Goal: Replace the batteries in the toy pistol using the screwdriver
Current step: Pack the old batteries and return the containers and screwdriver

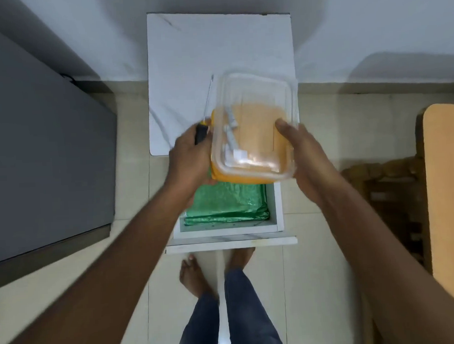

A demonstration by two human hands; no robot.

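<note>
A clear plastic box (255,123) with a transparent lid sits on top of an orange box (236,178), and both are held in the air between my hands above the open drawer. Small grey pieces (230,127) lie inside the clear box; I cannot tell what they are. My left hand (191,157) grips the left side of the stack together with a screwdriver (207,105), whose black and yellow handle is in my fingers and whose thin shaft points away over the white cabinet top. My right hand (303,153) holds the right side, thumb on the lid. No toy pistol shows.
A white cabinet (189,56) stands against the wall, its drawer (277,208) pulled out with a green bag (230,205) inside. A grey surface (38,154) lies to the left, a wooden chair (388,190) and an orange tabletop (447,188) to the right. My bare feet (194,274) stand below.
</note>
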